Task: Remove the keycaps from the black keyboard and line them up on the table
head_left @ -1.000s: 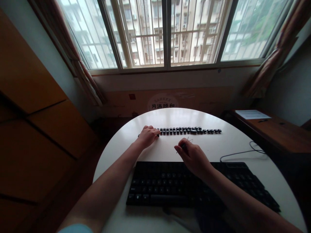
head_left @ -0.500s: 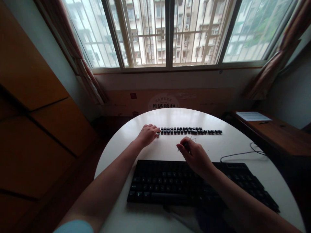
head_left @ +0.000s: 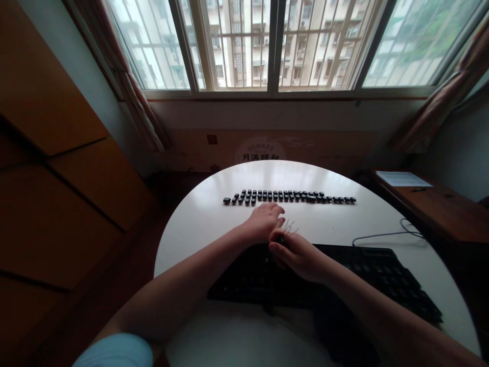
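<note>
A black keyboard (head_left: 367, 278) lies on the round white table (head_left: 198, 224) in front of me. Beyond it, a long row of loose black keycaps (head_left: 290, 196) stretches across the table. My right hand (head_left: 296, 255) is closed around a thin wire keycap puller, whose wire loops stick up above the fingers, over the keyboard's far edge. My left hand (head_left: 263, 221) rests just left of it, fingers curled, touching the right hand near the puller. What the left fingers hold, if anything, is hidden.
The keyboard's cable (head_left: 385, 235) curls across the table at the right. A dark wooden side table (head_left: 446, 209) with a sheet of paper (head_left: 401, 178) stands to the right. Wooden cabinets (head_left: 57, 178) are on the left, and a barred window (head_left: 275, 46) is ahead.
My left hand has left the left end of the keycap row and moved right and toward me, meeting my right hand. The right hand drew back slightly over the keyboard.
</note>
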Tool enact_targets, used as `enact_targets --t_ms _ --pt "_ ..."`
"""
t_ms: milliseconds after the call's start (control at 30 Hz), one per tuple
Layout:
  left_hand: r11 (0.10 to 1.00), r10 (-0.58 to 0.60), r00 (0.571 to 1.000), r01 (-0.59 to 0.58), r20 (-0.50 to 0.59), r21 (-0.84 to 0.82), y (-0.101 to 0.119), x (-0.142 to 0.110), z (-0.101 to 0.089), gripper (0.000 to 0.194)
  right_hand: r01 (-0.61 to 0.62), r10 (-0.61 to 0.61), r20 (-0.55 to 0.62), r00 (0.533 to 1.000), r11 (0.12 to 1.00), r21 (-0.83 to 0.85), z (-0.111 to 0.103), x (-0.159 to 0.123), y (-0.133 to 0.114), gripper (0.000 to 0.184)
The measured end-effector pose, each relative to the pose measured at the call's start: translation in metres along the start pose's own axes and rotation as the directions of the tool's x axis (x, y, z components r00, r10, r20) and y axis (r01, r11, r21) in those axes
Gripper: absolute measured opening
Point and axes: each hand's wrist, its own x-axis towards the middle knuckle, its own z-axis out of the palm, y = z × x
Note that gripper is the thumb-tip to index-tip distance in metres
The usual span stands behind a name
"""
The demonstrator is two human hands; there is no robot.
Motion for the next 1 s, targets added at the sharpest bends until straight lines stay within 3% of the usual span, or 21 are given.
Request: enact_targets --t_ms 100,267,467,600,667,733,833,933,1000 --pt "0.973 0.151 0.989 -0.149 -0.001 -0.175 -0.011 0.007 0.016 0.023 -0.042 0.042 -0.001 0.999 0.997 -0.070 0.004 0.002 0.005 0.020" --pt "0.943 0.168 0.985 -0.174 -0.046 -0.283 -0.023 0.016 0.023 0.017 -0.082 0.084 0.010 0.996 0.987 -0.135 0.006 0.002 0.004 0.019" --pt "0.951 0.179 0.982 -0.187 -0.056 -0.245 -0.019 0.012 0.022 0.017 0.093 -0.060 0.090 0.994 0.901 -0.424 0.009 0.001 -0.008 0.018" --pt "0.946 0.163 0.984 -0.176 -0.070 -0.273 -0.018 0.010 0.018 0.016 0.138 -0.106 0.098 0.990 0.887 -0.441 0.013 -0.001 -0.006 0.020" --pt "0.933 0.167 0.983 -0.182 -0.076 -0.309 -0.018 0.010 0.017 0.016 0.116 -0.121 0.004 0.993 0.937 -0.331 0.015 -0.002 0.002 0.022" --pt "0.922 0.161 0.983 -0.182 -0.090 -0.341 -0.018 0.011 0.016 0.016 0.091 -0.115 -0.171 0.979 0.986 -0.141 0.014 -0.001 0.011 0.027" --pt "0.900 0.153 0.979 -0.195 -0.138 -0.390 -0.017 0.012 0.013 0.020 0.092 -0.051 -0.417 0.907 0.993 0.078 0.010 0.002 0.019 0.035" --pt "0.825 0.125 0.976 -0.201 -0.176 -0.528 -0.014 0.011 0.006 0.028 0.080 -0.020 -0.525 0.851 0.993 0.092 0.001 0.005 0.018 0.037" --pt "0.718 0.104 0.984 -0.173 -0.143 -0.674 -0.010 0.010 -0.002 0.035 0.061 -0.025 -0.574 0.818 0.997 0.044 -0.006 0.006 0.015 0.037"
